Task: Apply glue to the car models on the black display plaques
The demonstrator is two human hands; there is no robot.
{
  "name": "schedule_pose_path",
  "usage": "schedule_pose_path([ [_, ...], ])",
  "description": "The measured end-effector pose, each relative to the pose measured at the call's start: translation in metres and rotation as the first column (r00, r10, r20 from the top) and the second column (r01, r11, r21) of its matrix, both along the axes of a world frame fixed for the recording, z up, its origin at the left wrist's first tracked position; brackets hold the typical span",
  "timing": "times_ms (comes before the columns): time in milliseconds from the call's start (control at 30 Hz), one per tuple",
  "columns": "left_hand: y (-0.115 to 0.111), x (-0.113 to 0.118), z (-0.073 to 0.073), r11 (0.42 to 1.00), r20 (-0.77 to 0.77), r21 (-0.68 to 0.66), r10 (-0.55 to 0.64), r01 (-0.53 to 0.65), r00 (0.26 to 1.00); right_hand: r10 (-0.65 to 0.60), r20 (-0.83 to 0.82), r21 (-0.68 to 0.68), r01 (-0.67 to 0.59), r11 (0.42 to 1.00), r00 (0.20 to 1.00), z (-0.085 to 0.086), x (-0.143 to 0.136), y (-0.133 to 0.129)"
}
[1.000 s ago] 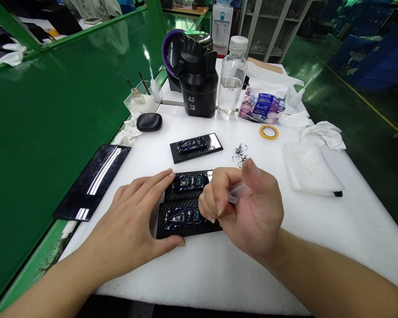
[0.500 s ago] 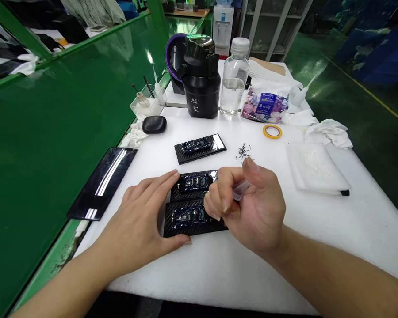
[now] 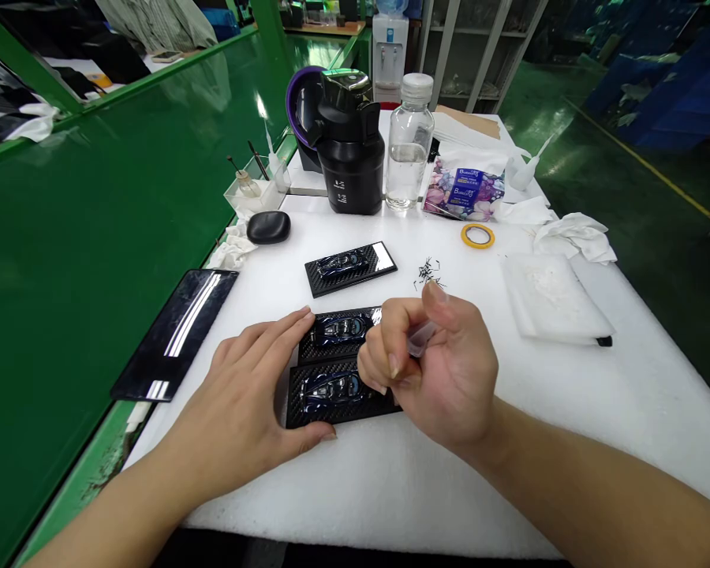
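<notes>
Head view. The left hand (image 3: 245, 394) lies flat and open, palm down, its thumb against the near edge of the near base (image 3: 337, 392) and its fingertips reaching the far base (image 3: 338, 331) at 12 o'clock of it; it grips nothing, only steadies. Each of these two black bases carries a dark blue model car (image 3: 330, 387) and the two lie touching, one behind the other, near the middle of the white table (image 3: 390, 481). The right hand (image 3: 438, 371) is curled almost shut, thumb and fingers pinching a small clear tube (image 3: 421, 338) over the right end of the bases.

The near base looks stiff, light and glossy, likely slippery on top; the car on it seems delicate, so a hold by the base's long edges would be the safer one. The tube looks soft and light, best pinched mid-body.

A third base (image 3: 350, 267) sits at 12 o'clock, apart. Tiny black bits (image 3: 427, 272) lie at 1 o'clock, tape (image 3: 478, 235) beyond them. A black jug (image 3: 349, 142) and bottle (image 3: 409, 142) stand at the far edge. A dark panel (image 3: 176, 331) lies at 9 o'clock.

Against the earlier frames little differs: both hands keep their poses, the right thumb sits slightly lower, and the view has shifted a touch.
</notes>
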State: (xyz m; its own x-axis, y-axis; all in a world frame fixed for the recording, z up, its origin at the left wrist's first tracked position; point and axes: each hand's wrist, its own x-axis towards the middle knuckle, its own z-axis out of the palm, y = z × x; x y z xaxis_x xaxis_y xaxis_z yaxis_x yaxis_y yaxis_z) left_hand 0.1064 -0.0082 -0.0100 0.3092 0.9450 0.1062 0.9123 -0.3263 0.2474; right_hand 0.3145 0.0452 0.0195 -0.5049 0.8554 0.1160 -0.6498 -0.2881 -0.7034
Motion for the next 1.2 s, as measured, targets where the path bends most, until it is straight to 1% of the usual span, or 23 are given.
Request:
schedule_pose_path([
  [200, 0.0, -0.001, -0.001, 1.0, 0.014, -0.003, 0.003, -0.003, 1.0, 0.008, -0.012, 0.0, -0.008, 1.0, 1.0, 0.0, 0.0, 0.001],
  [367, 0.001, 0.0, -0.001, 1.0, 0.008, 0.0, -0.002, 0.002, 1.0, 0.004, 0.013, -0.01, -0.004, 1.0, 1.0, 0.0, 0.0, 0.002],
  [567, 0.001, -0.001, 0.0, 1.0, 0.002, -0.005, -0.006, 0.006, 1.0, 0.012, -0.025, 0.011, -0.012, 1.0, 1.0, -0.004, 0.0, 0.002],
  [800, -0.001, 0.0, 0.002, 1.0, 0.007, 0.004, -0.004, 0.004, 1.0, 0.001, 0.021, 0.002, -0.001, 1.0, 1.0, 0.001, -0.001, 0.0],
  [967, 0.0, -0.003, 0.001, 0.999, 0.009, -0.019, -0.032, 0.033, 0.999, -0.024, 0.074, 0.036, 0.021, 0.999, 0.997, -0.003, 0.0, 0.002],
  [1033, 0.0, -0.005, 0.0, 0.999, 0.01, -0.021, -0.041, 0.041, 0.999, -0.013, 0.109, 0.076, 0.004, 0.997, 0.994, -0.005, 0.0, 0.002],
  [1100, -0.001, -0.006, 0.0, 0.999, 0.018, -0.021, -0.032, 0.033, 0.999, 0.047, 0.191, 0.179, -0.082, 0.98, 0.98, -0.003, -0.001, -0.002],
  [1167, -0.003, -0.006, 0.002, 0.999, 0.033, -0.044, -0.027, 0.028, 0.999, 0.096, 0.324, 0.306, -0.2, 0.931, 0.941, 0.002, 0.001, -0.008],
  [1200, -0.004, -0.005, 0.003, 0.998, 0.043, -0.064, -0.024, 0.027, 0.999, 0.093, 0.387, 0.35, -0.239, 0.906, 0.917, 0.005, 0.004, -0.011],
])
